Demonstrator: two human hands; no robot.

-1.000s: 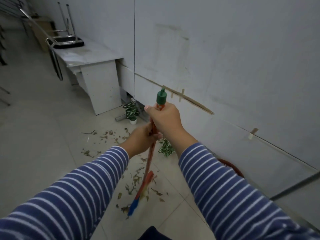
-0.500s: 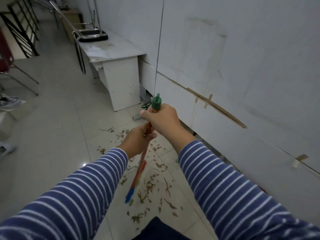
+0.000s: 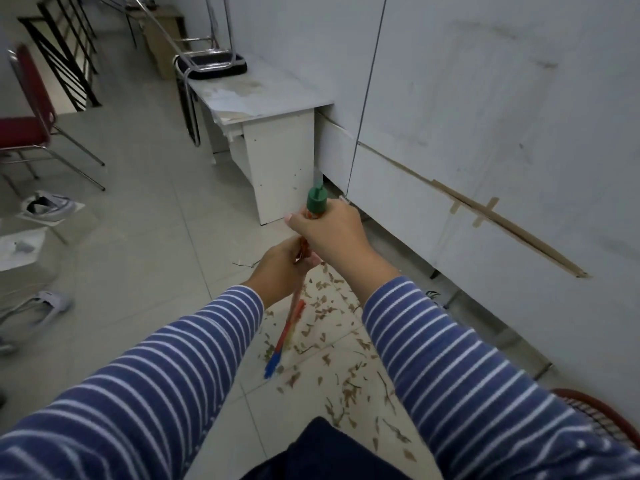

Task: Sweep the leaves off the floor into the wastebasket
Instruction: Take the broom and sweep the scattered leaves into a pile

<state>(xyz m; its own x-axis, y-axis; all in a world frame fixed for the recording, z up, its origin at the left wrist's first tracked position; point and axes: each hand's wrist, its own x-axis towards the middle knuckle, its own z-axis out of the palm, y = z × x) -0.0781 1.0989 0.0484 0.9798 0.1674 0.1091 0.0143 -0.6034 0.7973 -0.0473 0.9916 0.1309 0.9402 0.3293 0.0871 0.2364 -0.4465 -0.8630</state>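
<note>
Nearest the camera, a dark trouser leg (image 3: 322, 452) shows at the bottom edge, flanked by two blue-and-white striped sleeves (image 3: 156, 382) reaching forward. At the lower right corner, partly hidden behind the right sleeve, the rim of a red mesh wastebasket (image 3: 595, 408) stands close to the wall. Dry brown leaves (image 3: 343, 386) lie scattered over the pale tiled floor (image 3: 138, 220) between the arms, from just in front of the leg up to the hands. The broom (image 3: 285, 336) slants down among them, with the blue tips of its multi-coloured bristles at the left edge of the scatter. The left hand (image 3: 280, 271) has its fingers wrapped round the orange handle lower down, and just above it the right hand (image 3: 332, 230) grips the top of the handle right below the green end cap (image 3: 316, 199). Beyond the hands, a white desk (image 3: 277, 98) stands against the white wall panels (image 3: 485, 116), with an upturned chrome-legged chair (image 3: 211, 64) resting seat-down on its top. To the left lie light-coloured shoes (image 3: 48, 206), behind them a red chair (image 3: 24, 129), and farthest back a black railing (image 3: 65, 53).
</note>
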